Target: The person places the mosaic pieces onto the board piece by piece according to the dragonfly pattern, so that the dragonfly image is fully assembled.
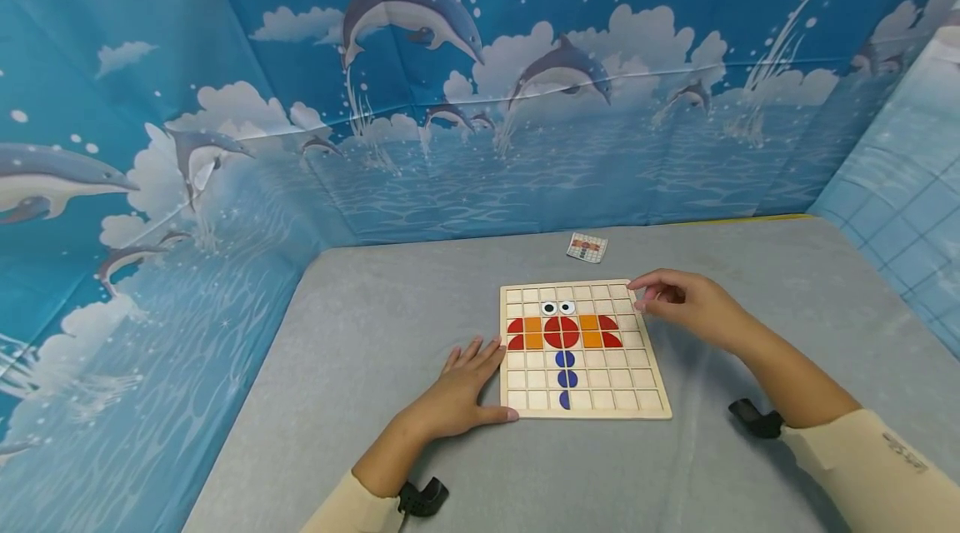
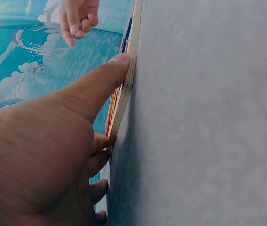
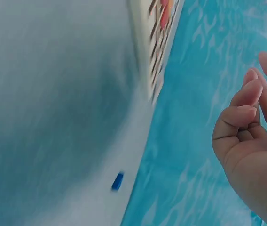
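A wooden grid board [image 1: 615, 402] lies on the grey table. Set in its cells are two eye pieces [image 1: 558, 308], red quarter-circles [image 1: 562, 332], orange squares [image 1: 533, 333] and blue half-circles [image 1: 566, 360] in a column, the lowest a single half. My left hand [image 1: 461, 396] rests at the board's left edge, fingers spread, its thumb [image 2: 107, 75] on the near corner. Above the far right corner hovers my right hand [image 1: 693, 306], fingers loosely bent; no piece shows between the fingertips [image 3: 252, 89]. A small blue piece [image 3: 117, 181] lies on the table, hidden in the head view.
A small card [image 1: 587, 247] printed with a similar pattern lies behind the board. Dolphin-printed blue curtains [image 1: 450, 183] hang along the back and left, with another at the right. The grey table [image 1: 375, 308] extends around the board. Black wrist straps [image 1: 423, 498] sit on both arms.
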Available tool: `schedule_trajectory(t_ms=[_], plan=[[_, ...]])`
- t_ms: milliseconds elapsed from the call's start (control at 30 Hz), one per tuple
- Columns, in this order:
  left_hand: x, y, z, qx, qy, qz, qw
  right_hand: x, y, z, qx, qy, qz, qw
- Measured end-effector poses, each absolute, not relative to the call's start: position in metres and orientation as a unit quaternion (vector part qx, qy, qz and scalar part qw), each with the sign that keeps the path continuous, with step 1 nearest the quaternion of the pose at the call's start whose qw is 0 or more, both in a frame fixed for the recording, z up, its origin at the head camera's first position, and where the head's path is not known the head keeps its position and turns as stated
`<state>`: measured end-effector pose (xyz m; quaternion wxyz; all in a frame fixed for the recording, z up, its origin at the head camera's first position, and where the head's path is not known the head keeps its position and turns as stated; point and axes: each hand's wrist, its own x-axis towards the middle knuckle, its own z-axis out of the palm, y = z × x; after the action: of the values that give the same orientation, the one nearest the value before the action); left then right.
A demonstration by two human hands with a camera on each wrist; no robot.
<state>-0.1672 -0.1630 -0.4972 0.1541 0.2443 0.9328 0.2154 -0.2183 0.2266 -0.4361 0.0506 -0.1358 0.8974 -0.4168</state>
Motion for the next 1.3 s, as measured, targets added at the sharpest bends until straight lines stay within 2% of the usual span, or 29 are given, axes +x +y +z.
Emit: schedule_trajectory(t_ms=[367, 667, 1300], plan=[[-0.166, -0.162, -0.495, 0.248, 0.932, 0.214, 0.153, -0.242, 0.271, -0.452, -0.038, 0.914, -0.399, 0.062], [-0.166, -0.162, -0.495, 0.249, 0.933, 0.213, 0.152, -0.255, 0.3, -0.463, -0.002, 0.925, -0.372, 0.074], [-0.165, -0.161, -0.495, 0.244, 0.934, 0.211, 0.155, -0.266, 0.309, -0.476, 0.05, 0.924, -0.36, 0.122]])
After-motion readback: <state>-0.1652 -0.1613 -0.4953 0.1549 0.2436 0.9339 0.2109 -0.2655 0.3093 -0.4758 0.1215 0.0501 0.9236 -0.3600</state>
